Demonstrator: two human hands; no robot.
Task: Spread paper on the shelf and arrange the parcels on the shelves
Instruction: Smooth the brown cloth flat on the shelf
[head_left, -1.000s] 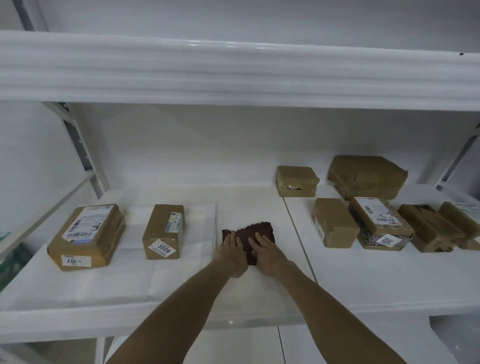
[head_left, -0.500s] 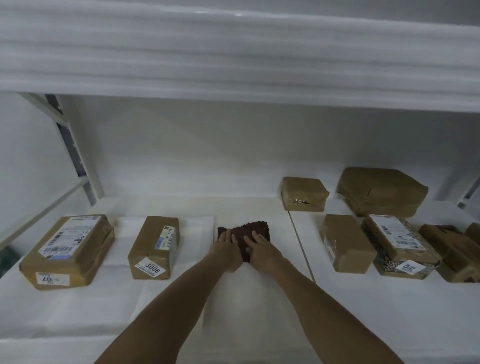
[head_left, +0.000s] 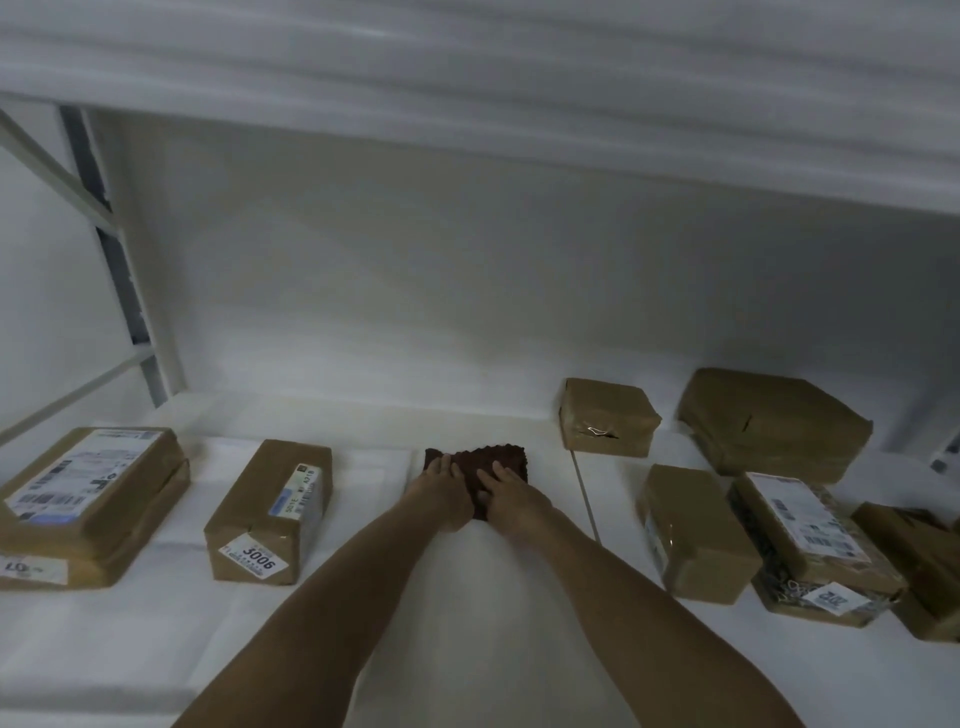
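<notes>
Left hand: the left hand (head_left: 441, 493) reaches forward on a straight bare forearm, palm down, fingers flat and together on the near left part of the dark red cloth (head_left: 480, 470).
Right hand: the right hand (head_left: 511, 496) lies palm down just beside the left one, fingers spread a little, pressing the right half of the same cloth; neither hand curls round it.
Cloth: a small folded dark red piece with a bumpy weave and a scalloped far edge, flat on the shelf (head_left: 467, 597) near its middle, between the two groups of parcels.
Paper: white paper (head_left: 130, 623) covers the left part of the shelf; its right edge seems to end just beside the cloth, though white on white makes that hard to judge.
Parcels on the paper: two, the wide labelled parcel (head_left: 88, 499) at far left and the parcel marked 3006 (head_left: 270, 512) near it, apart from each other.
Parcels on the right: at least five brown ones, the small back parcel (head_left: 608, 415), the large back parcel (head_left: 774, 421), the plain front parcel (head_left: 696, 535), the white-labelled parcel (head_left: 810, 545), and a cut-off parcel (head_left: 919, 561) at the frame edge.
Upper shelf: a white upper shelf (head_left: 467, 78) spans the top.
</notes>
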